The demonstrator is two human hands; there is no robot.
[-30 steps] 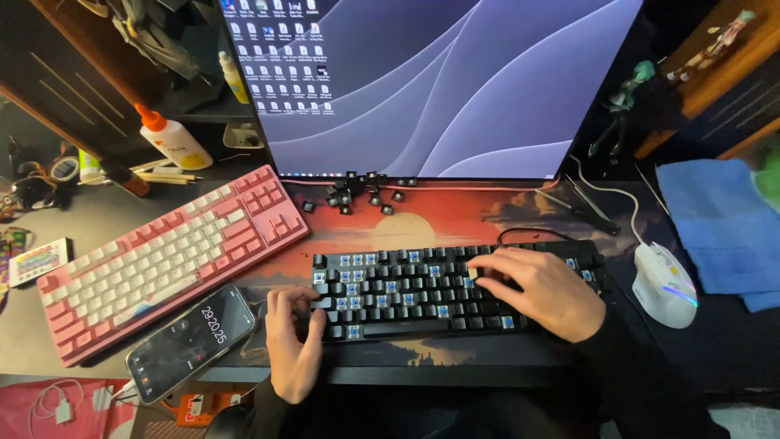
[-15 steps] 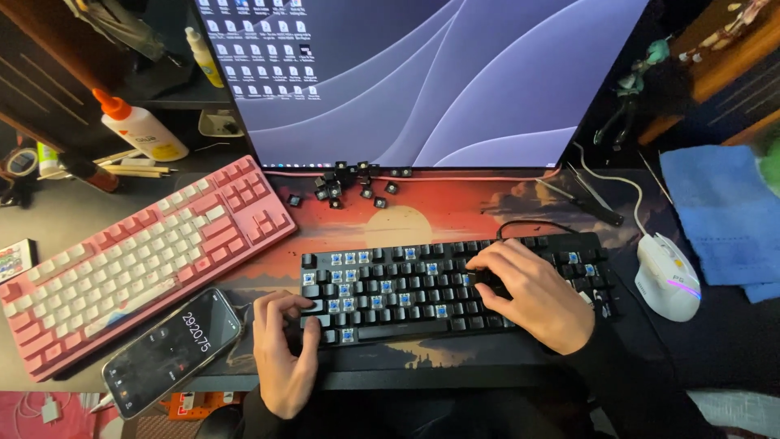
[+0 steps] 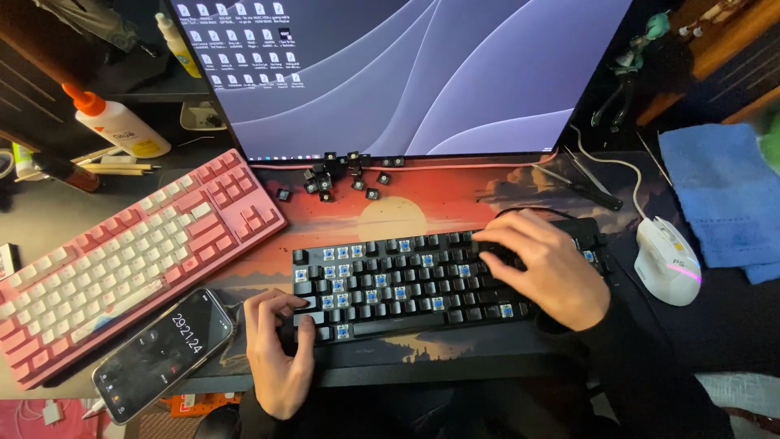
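With the left hand (image 3: 276, 358) pressing flat fingers on the left end of the black keyboard (image 3: 422, 280) near the worktop's front edge and the right hand (image 3: 544, 268) curled over its keys, holding nothing, a slip could probably scatter the loose keycaps (image 3: 341, 175).

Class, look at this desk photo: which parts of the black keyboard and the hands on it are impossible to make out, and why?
Head view, the only one:
- Right end of the black keyboard: covered by the right hand.
- Right hand's fingertips: curled under, so any grip is unclear.
- Keyboard's lower left corner: under the left hand.
- Loose keycaps: too small to read.
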